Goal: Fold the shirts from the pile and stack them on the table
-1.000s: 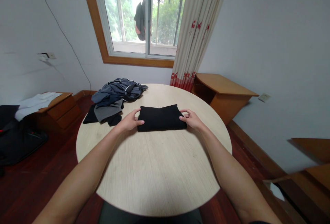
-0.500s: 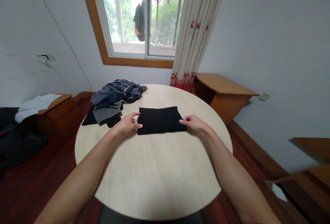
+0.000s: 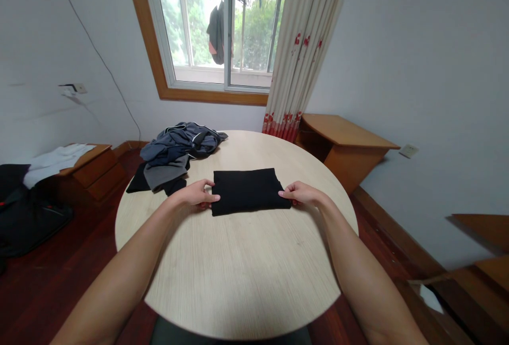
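A folded black garment (image 3: 246, 191) lies as a flat rectangle on the round, pale wooden table (image 3: 238, 271); its exact kind cannot be made out. My left hand (image 3: 200, 193) grips its left edge, thumb on top and the other fingers at the side and beneath. At the opposite edge, my right hand (image 3: 299, 193) pinches the cloth between thumb and fingers. Beyond my left hand sits a heap of crumpled clothes (image 3: 181, 143) in dark blue, grey and black, some with white piping.
A wooden desk (image 3: 345, 130) stands past the table's right side, beside a long curtain (image 3: 304, 53). To the left are a low wooden cabinet (image 3: 95, 173) with white cloth on it and a black bag (image 3: 35, 223) on the floor.
Both hands and the black garment have shifted slightly toward me. The garment's near edge sits lower, and its right end reaches a little further right. The clothes heap has not moved.
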The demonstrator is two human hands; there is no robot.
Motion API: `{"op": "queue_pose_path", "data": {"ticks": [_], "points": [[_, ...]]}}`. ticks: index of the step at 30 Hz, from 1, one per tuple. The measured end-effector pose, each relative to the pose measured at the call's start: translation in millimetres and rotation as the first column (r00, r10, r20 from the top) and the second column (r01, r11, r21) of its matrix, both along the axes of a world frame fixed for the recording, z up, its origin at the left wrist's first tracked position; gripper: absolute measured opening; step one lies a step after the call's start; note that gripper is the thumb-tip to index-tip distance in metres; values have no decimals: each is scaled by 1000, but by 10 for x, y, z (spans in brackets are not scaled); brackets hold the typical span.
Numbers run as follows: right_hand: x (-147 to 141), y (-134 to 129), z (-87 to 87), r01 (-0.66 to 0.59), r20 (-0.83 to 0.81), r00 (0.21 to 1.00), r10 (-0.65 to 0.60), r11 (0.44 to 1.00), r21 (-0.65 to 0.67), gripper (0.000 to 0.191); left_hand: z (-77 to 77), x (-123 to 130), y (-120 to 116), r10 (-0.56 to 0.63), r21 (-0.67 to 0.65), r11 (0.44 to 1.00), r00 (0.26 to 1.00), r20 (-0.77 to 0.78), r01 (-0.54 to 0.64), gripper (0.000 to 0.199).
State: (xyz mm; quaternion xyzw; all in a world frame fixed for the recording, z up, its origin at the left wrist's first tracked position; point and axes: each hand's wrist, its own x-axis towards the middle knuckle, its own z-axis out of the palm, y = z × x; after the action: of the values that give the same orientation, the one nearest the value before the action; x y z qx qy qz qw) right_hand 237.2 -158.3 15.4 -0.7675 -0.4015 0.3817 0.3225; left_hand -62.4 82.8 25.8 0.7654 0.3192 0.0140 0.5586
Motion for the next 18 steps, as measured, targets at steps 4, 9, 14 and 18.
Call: {"op": "queue_pose_path", "data": {"ticks": [4,9,14,18], "points": [[-5,-6,13,2,-20,1000,-2,1000,24,61,-14,8,-16,-12,-42,999,999,-43,10,49],[2,-6,18,-47,0,999,48,997,-63,60,-70,44,-56,-124,-23,992,981,-149,122,57],[-18,-40,52,-67,-23,998,65,988,-136,60,-59,27,-49,-223,-52,975,951,-215,216,55],[-69,7,47,21,-98,995,-22,1000,-8,62,-114,70,51,-141,-188,975,986,-93,122,63]]}}
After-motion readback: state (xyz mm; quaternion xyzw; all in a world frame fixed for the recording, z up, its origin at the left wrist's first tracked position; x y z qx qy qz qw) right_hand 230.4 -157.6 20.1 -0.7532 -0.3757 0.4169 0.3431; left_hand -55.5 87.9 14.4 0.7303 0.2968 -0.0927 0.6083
